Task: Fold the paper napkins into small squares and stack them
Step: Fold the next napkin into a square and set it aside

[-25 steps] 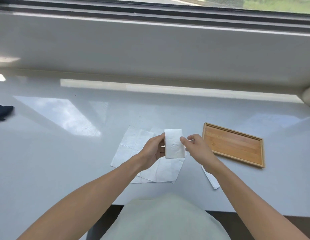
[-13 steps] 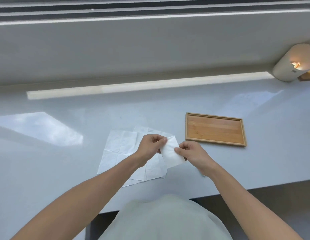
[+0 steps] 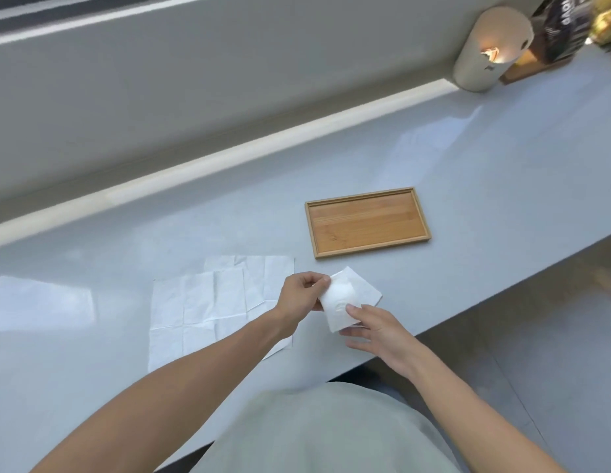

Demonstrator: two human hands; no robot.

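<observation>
A small folded white napkin (image 3: 339, 302) is pinched between both hands just above the counter. My left hand (image 3: 299, 295) grips its upper left edge, and my right hand (image 3: 374, 332) holds its lower right corner with thumb on top. Under it, partly hidden, lies another folded white napkin (image 3: 365, 288) flat on the counter. Unfolded creased napkins (image 3: 215, 302) lie spread to the left, overlapping each other. An empty wooden tray (image 3: 367, 221) sits beyond the hands, up and to the right.
The pale grey counter (image 3: 485, 186) ends in a front edge just right of my right hand. A white cylinder (image 3: 488, 49) and a dark printed bag (image 3: 563, 25) on a wooden base stand at the far right, against the window ledge.
The view has swung right and tilted. Both hands have carried the folded napkin to the right, off the spread sheets, and lowered it over a folded napkin lying near the counter's edge.
</observation>
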